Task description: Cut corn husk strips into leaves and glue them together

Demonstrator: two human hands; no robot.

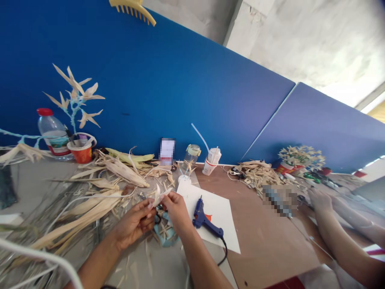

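From far away, I see the left hand (136,220) curled and the right hand (177,208) bent, both pinching pale husk (157,196) left of the glue gun (207,220).

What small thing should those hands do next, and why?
Probably the right hand should reach for the glue gun: pale husk is pinched between both hands' fingertips, while the gun lies unheld on white paper nearby.

One glue gun (204,223), two panels (168,80) (313,124)
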